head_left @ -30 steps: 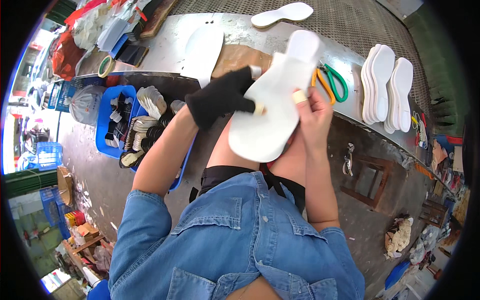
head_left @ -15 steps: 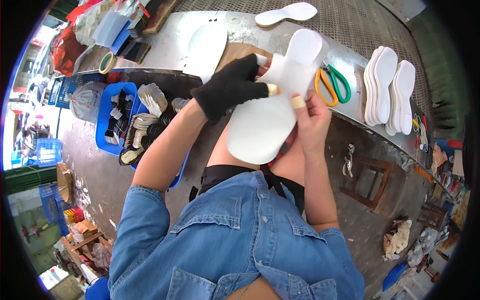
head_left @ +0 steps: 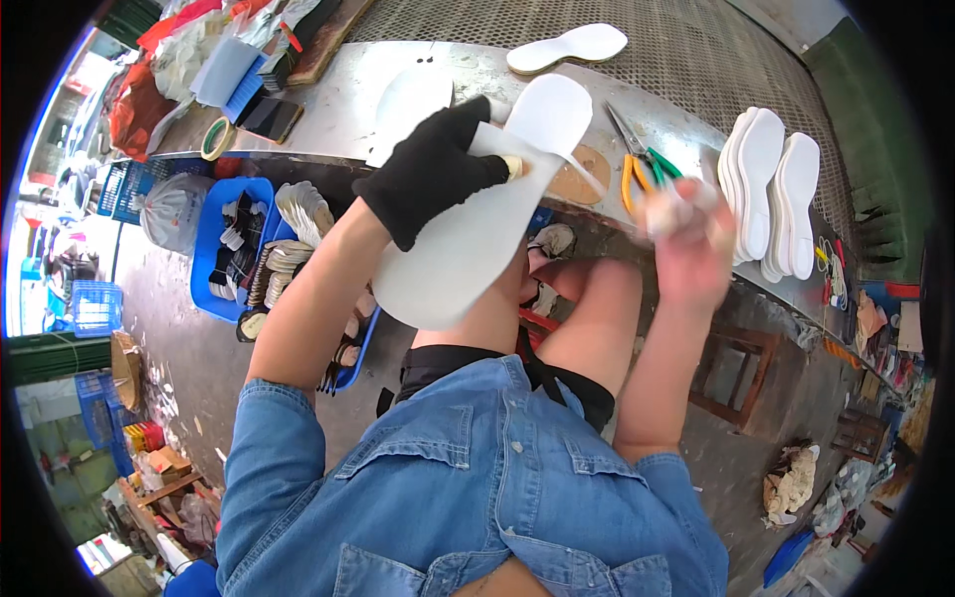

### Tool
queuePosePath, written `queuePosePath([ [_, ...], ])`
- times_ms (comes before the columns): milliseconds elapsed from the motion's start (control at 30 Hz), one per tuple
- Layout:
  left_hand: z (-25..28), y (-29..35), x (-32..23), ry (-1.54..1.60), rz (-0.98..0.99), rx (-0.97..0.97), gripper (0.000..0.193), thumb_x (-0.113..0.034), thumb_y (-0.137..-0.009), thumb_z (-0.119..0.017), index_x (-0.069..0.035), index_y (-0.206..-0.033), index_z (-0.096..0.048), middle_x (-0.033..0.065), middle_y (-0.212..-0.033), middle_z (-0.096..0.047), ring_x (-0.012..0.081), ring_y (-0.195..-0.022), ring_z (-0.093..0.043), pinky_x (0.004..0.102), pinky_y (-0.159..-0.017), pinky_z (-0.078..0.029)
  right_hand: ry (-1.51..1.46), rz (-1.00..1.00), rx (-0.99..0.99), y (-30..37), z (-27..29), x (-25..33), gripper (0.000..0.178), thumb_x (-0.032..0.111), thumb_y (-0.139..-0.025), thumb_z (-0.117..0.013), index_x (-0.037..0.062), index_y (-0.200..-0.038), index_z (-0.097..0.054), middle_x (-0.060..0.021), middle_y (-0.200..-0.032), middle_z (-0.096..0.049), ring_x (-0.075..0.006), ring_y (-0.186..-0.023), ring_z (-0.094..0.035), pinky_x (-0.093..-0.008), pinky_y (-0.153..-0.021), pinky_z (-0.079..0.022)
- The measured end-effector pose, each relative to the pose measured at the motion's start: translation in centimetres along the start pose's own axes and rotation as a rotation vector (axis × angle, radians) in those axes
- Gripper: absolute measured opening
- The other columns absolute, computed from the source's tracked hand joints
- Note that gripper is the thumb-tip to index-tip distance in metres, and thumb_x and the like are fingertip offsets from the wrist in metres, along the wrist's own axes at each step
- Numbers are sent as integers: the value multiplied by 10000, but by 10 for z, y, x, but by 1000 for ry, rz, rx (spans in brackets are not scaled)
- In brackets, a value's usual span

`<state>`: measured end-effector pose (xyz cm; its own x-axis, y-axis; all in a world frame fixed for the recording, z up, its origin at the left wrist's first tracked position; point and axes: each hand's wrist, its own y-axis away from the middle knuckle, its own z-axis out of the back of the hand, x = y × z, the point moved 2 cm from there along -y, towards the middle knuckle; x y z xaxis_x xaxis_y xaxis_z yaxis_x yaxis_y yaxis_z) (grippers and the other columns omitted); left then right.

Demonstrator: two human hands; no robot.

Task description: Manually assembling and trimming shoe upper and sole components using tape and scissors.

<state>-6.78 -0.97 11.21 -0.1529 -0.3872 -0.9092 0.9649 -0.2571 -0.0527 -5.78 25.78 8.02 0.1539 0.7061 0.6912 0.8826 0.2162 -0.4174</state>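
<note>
My right hand (head_left: 688, 231), grip too blurred to tell, has left only my left fingers (head_left: 483, 171) grasping the white sheet (head_left: 453, 261).

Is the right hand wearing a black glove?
No, the black glove is on the left hand, while the right hand shows bare skin.

A dark phone (head_left: 272, 119) lies on the metal surface (head_left: 323, 111); a whitish plastic bag (head_left: 171, 211) and blue basket (head_left: 97, 310) show at left, a wooden stool (head_left: 762, 380) at right.
</note>
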Motion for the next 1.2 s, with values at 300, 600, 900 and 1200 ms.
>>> queuePosePath([
  [300, -14, -1, -31, 8, 65, 157, 465, -109, -767, -704, -52, -1194, -528, 38, -898, -622, 87, -790, -579, 248, -700, -487, 917, 188, -260, 16, -43, -25, 575, -77, -653, -605, 13, -1211, -496, -87, -1078, -497, -171, -906, -561, -273, -686, -478],
  [600, -17, 18, -29, 70, -18, 259, 761, -73, -740, -701, -96, -1403, -329, 41, -980, -613, 84, -836, -569, 254, -754, -477, 548, 214, -266, 21, -53, 6, 160, -47, -743, -658, -18, -889, -599, -89, -872, -574, -137, -687, -550, -227, -566, -460],
  [900, -27, 40, -28, 203, -62, 381, 662, -91, -739, -693, -44, -1338, -415, 62, -1056, -628, 102, -934, -584, 276, -835, -457, 464, 90, -298, 20, -50, 28, 165, 83, -802, -683, 19, -929, -598, -60, -893, -596, -83, -657, -534, -205, -521, -428],
  [1200, -18, 33, -21, -4, -366, 507, 701, -148, -723, -727, -20, -1334, -408, 96, -1027, -628, 154, -948, -595, 303, -852, -450, 206, -103, -151, 10, -51, 7, 118, 52, -827, -645, 40, -916, -568, -34, -821, -609, -81, -646, -585, -172, -456, -462],
])
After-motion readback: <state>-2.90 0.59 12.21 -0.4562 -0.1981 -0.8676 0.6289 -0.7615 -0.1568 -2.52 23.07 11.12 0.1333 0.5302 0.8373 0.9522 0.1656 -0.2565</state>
